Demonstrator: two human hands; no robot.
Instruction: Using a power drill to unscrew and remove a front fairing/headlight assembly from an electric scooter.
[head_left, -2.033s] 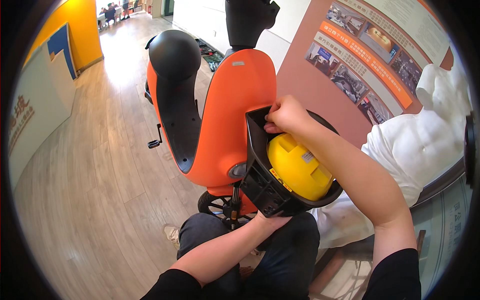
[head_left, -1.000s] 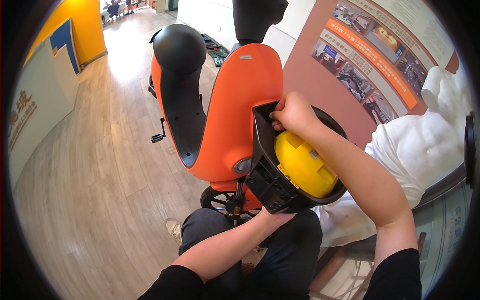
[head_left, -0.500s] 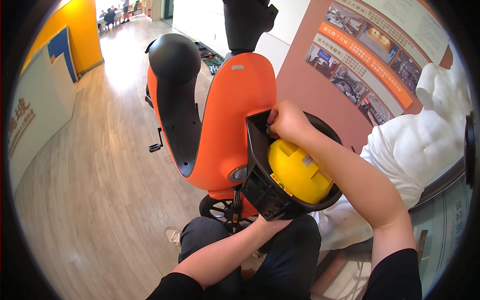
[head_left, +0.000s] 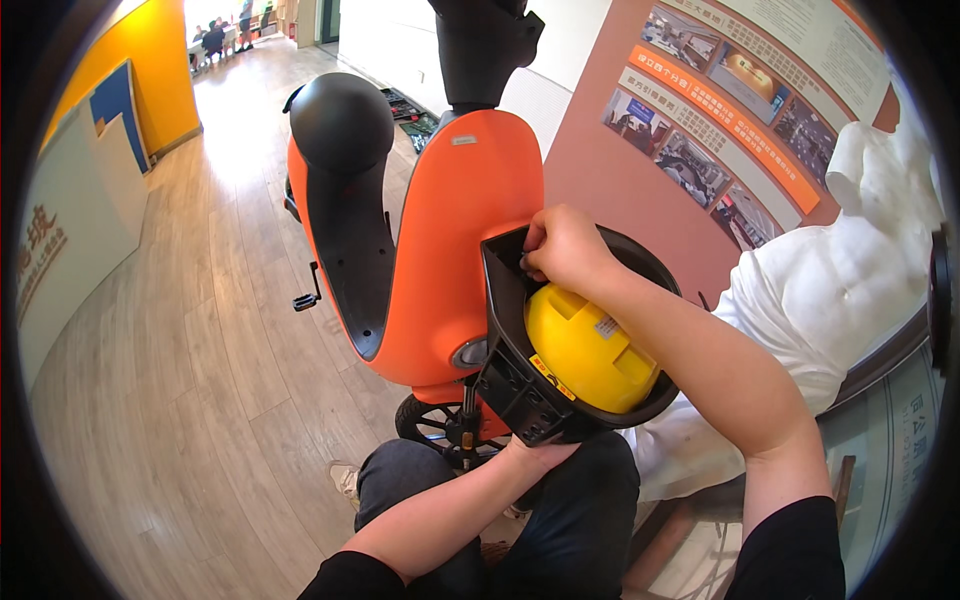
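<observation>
A black front basket (head_left: 520,385) is at the front of an orange scooter (head_left: 450,250), above its front wheel. Inside the basket lies a yellow helmet (head_left: 590,345). My right hand (head_left: 570,248) reaches over the helmet into the basket's inner side nearest the scooter body. Its thumb and fingers are pinched together; whatever they hold is too small or hidden to name. Beneath the basket, my left hand (head_left: 548,452) presses up against the underside, with its fingers out of sight behind the basket and my knee.
Close on the right stands a white torso statue (head_left: 810,280), with a display board (head_left: 640,200) behind it. The scooter's black seat (head_left: 342,120) and a tool case (head_left: 412,118) are farther off. A pale counter (head_left: 85,220) stands left on the wooden floor (head_left: 200,400).
My right hand has shifted slightly left and its fingers are drawn into a tighter pinch at the basket's inner wall. The left hand stays under the basket. The whole view has shifted slightly.
</observation>
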